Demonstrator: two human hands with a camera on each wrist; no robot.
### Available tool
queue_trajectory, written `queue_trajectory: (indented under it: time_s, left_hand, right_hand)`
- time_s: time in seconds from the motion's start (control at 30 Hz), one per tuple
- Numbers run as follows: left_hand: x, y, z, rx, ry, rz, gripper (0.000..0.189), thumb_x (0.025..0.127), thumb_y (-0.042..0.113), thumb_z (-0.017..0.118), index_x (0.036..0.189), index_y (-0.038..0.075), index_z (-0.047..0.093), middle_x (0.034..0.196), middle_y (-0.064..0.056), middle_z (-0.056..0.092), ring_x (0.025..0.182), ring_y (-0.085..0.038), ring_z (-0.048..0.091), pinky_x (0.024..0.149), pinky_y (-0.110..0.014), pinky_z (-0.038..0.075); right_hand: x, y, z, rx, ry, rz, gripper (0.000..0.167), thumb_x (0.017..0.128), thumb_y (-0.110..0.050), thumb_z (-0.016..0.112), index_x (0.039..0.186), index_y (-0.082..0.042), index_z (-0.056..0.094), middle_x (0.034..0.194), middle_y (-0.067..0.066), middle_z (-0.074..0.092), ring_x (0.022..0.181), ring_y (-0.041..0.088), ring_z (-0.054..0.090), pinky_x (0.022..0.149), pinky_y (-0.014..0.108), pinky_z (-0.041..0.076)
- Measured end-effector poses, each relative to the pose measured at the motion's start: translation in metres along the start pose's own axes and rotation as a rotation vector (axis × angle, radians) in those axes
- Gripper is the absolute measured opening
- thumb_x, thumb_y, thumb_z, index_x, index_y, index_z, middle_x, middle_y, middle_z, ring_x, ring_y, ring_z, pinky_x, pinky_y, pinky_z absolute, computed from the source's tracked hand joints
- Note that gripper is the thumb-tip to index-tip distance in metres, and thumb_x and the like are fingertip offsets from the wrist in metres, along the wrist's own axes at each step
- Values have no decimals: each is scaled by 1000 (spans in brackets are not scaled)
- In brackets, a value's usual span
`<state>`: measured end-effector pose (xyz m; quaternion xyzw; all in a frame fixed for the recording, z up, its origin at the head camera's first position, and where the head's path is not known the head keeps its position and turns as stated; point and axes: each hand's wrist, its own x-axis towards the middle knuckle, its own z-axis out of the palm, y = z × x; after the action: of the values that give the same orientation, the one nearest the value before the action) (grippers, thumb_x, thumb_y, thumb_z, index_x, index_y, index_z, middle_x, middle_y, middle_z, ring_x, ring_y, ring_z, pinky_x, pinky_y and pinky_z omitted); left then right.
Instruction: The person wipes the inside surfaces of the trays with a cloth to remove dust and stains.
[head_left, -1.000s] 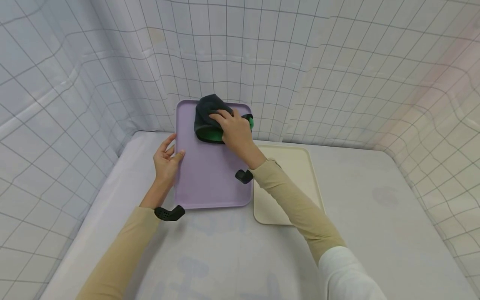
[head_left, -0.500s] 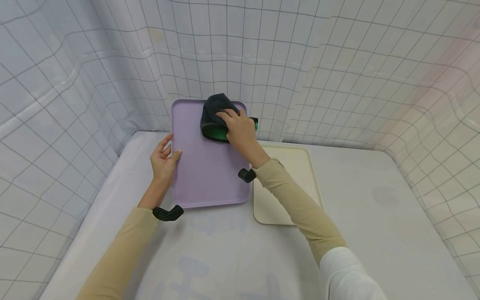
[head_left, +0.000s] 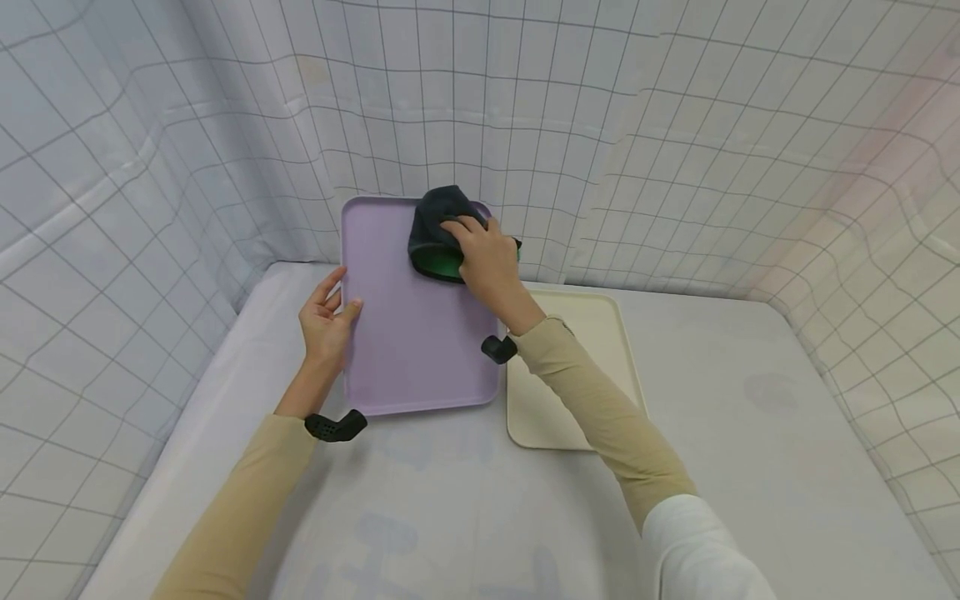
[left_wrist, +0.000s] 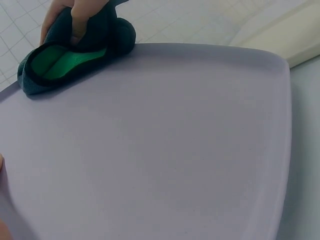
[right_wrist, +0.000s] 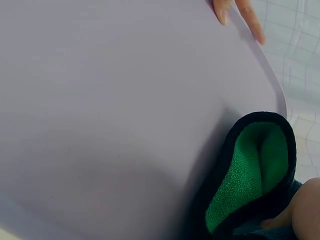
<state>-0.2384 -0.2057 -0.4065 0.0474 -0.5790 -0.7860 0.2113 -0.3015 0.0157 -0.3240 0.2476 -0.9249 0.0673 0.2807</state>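
Note:
My left hand (head_left: pixel 324 327) grips the left edge of a purple tray (head_left: pixel 412 350), thumb over the rim. The tray's far end looks raised off the table. In my right hand (head_left: pixel 489 260) is a bunched cloth (head_left: pixel 442 212), dark on one side and bright green on the other, pressed on the tray near its far right corner. The right wrist view shows the green fluffy side of the cloth (right_wrist: pixel 245 175) folded inside a black edging. Tray and cloth appear again in the left wrist view, the cloth (left_wrist: pixel 70 62) lying at the tray's rim.
A cream tray (head_left: pixel 577 367) lies on the white-covered table (head_left: pixel 750 417), right of the purple one and partly under my right forearm. White grid-patterned curtains (head_left: pixel 480 108) stand around the back and sides.
My right hand has slid the cloth rightwards along the far end of the purple tray. The tray and my left hand have shifted slightly left.

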Motion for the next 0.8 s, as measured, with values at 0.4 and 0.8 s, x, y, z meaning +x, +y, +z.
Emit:
queue_trajectory:
  time_s: [0.4,0.8]
  left_hand:
    - [0,1,0,50,2,-11,57,85,-19,55,135,7,54,123,-15,63,84,0,68,72,-14,54]
    - [-1,3,-2,41,8,15,56,85,-20,54,135,5,54,119,-13,65,84,0,68,71,-14,54]
  right_hand:
    - [-1,5,-1,17,12,24,53,81,6,58,127,-21,64,128,1,63,87,30,62,44,28,29]
    - [-2,8,0,15,43,43,51,81,3,61,126,-19,64,124,4,65,84,31,61,45,34,45]
